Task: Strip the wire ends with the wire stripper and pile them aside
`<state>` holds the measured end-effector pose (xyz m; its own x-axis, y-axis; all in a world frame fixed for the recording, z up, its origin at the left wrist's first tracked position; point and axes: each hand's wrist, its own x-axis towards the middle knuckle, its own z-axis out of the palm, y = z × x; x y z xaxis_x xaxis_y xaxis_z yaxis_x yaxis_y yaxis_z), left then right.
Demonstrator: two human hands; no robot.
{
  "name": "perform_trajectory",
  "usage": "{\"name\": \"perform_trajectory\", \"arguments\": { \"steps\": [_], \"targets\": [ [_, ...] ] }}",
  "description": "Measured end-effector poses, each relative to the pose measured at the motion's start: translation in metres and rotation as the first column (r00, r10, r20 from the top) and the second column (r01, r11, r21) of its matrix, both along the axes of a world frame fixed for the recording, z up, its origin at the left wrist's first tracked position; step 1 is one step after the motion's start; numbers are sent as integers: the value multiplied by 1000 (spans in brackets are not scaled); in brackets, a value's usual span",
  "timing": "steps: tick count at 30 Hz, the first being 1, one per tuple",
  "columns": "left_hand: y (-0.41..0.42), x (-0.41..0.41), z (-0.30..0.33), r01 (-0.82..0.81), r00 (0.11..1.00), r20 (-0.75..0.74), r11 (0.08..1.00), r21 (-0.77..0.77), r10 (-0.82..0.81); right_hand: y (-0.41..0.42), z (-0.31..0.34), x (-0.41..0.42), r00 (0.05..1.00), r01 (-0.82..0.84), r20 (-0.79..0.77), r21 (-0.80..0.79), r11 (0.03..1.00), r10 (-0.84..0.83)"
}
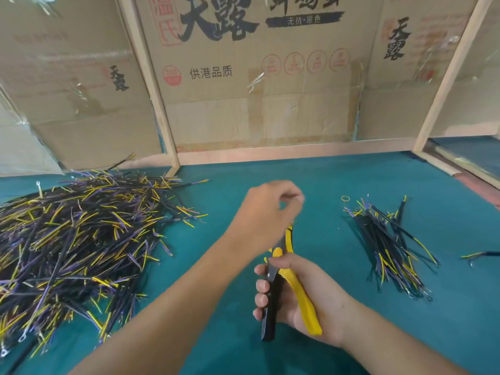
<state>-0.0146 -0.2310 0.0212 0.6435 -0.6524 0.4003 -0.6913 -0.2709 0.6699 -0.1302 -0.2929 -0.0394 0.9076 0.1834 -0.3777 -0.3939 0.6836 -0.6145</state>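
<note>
My right hand point(311, 296) grips the yellow and black handles of the wire stripper point(304, 299), whose jaws point up and away from me. Just above the jaws, my left hand point(267, 209) hovers with fingers curled toward the thumb. Its fingertips are blurred and no wire shows between them. A big heap of black, yellow and purple wires point(81, 239) covers the left of the green table. A smaller bundle of the same wires point(389, 244) lies to the right.
One lone wire point(484, 254) lies at the right edge, and a small rubber band point(345, 198) sits behind the right bundle. A cardboard wall with wooden posts point(167, 147) closes the back of the green table point(270, 171).
</note>
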Motion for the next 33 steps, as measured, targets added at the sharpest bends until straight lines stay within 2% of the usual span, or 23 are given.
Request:
{"name": "perform_trajectory", "arguments": {
  "steps": [2,4,5,7,9,14,17,19,21,23,25,28,31,32,33],
  "targets": [
    [38,23,-8,-116,991,78,993,29,113,-1,-1,-1,999,-6,53,-15,1000,7],
    [74,57,-16,-280,954,168,941,192,250,-2,-2,-1,996,-6,87,-32,999,8],
    [90,75,-19,-362,928,216,878,314,305,-2,-2,0,995,-4,96,-40,999,8],
    [116,106,-26,-470,882,324,696,543,342,-1,-3,1,995,-14,101,-54,998,19],
    [133,128,-33,-507,862,404,558,657,307,2,-3,1,995,-37,91,-63,997,43],
    [139,156,-33,-550,835,471,417,724,283,4,-5,1,995,-71,66,-69,995,75],
    [129,163,-29,-597,797,589,324,734,135,2,-5,2,995,-74,56,-56,996,77],
    [123,167,-27,-599,795,601,267,755,83,1,-6,2,995,-78,50,-46,996,81],
    [122,173,-21,-557,830,536,271,785,154,-1,-7,2,995,-88,52,-47,995,91],
    [125,179,-12,-527,850,475,334,781,229,-1,-8,2,993,-105,57,-56,993,108],
    [130,183,-3,-513,858,459,374,772,231,-1,-8,2,991,-116,58,-67,991,120],
    [134,185,9,-485,874,451,384,786,181,-1,-8,2,992,-112,53,-67,991,116],
    [131,178,26,-558,825,547,367,744,143,-1,-8,2,993,-105,47,-63,993,108],
    [129,174,32,-600,790,592,402,691,161,-1,-7,2,993,-104,45,-61,993,107],
    [128,169,36,-613,778,587,481,627,225,-1,-8,3,993,-104,44,-60,993,106]
  ]
}}
